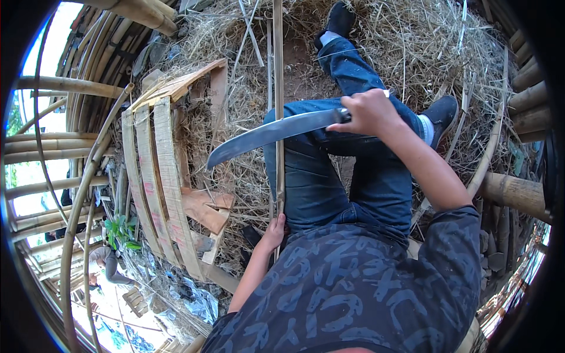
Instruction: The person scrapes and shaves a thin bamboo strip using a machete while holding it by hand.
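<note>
A machete (268,134) with a long, broad blade is in my right hand (369,112), whose fingers are closed round its dark handle. Its blade lies crosswise above my left thigh, tip toward the left, and passes over a bamboo strip (279,59). That long, narrow strip runs from the far edge of the view back along my left leg. Beside my left hip, my left hand (273,233) is closed round the strip's near part. Some of its fingers are hidden, and so is the strip's near end. My jeans-clad legs (312,182) are bent under the blade.
A wooden pallet (141,176) of worn slats stands at the left, with a broken board (206,209) beside it. Dry straw (412,53) covers the ground. Bamboo poles (65,87) form a railing on the left; thick bamboo (518,194) lies right. A person (106,262) is beyond the railing.
</note>
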A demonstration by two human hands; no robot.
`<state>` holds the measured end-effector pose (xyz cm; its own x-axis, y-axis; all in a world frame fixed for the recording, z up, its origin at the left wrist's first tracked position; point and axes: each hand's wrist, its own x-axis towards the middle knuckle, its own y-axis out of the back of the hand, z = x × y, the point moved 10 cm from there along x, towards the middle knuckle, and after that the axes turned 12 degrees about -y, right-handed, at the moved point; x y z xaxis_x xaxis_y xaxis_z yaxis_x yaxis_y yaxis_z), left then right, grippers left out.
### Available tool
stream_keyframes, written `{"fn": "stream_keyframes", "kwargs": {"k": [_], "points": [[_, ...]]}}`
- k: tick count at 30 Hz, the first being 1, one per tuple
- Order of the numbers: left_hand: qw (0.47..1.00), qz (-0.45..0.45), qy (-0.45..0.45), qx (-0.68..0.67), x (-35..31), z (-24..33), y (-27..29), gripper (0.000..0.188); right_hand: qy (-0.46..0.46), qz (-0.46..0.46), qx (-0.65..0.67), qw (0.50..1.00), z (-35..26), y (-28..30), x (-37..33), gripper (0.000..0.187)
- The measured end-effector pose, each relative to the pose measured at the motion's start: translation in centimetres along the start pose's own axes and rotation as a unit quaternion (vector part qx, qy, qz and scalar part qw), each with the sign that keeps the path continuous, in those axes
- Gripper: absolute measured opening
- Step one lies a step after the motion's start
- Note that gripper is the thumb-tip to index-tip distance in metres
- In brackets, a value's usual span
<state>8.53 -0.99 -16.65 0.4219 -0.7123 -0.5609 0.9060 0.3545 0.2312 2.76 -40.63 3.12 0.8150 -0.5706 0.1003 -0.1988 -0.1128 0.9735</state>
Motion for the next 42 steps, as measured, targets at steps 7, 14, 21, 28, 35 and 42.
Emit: {"fn": "stream_keyframes", "kwargs": {"k": [7,14,21,28,35,42], "points": [[0.999,0.006,0.025,0.039,-0.2,-1.7,0.2,0.07,0.062,0.026,0.036,0.997,-1.7,-2.1,3.5,0.072],[0.999,-0.018,0.02,-0.028,0.0,2.0,-0.5,0.065,-0.016,0.06,-0.046,0.997,7.4,-1.1,0.2,0.072],[0.998,0.046,0.041,-0.007,-0.6,-0.8,0.4,0.075,-0.017,0.025,-0.005,1.0,1.6,0.1,0.2,0.076],[0.999,0.011,0.045,0.019,-0.5,0.1,-0.4,0.084,0.041,0.035,-0.024,0.998,-1.1,-1.9,4.1,0.079],[1.0,0.007,0.027,0.0,-0.5,1.7,-0.2,0.078,-0.01,0.068,-0.065,0.996,5.9,0.5,2.3,0.073],[1.0,-0.004,0.005,0.019,-0.2,2.1,-0.2,0.079,-0.017,0.034,-0.056,0.998,3.9,1.4,1.1,0.074]]}}
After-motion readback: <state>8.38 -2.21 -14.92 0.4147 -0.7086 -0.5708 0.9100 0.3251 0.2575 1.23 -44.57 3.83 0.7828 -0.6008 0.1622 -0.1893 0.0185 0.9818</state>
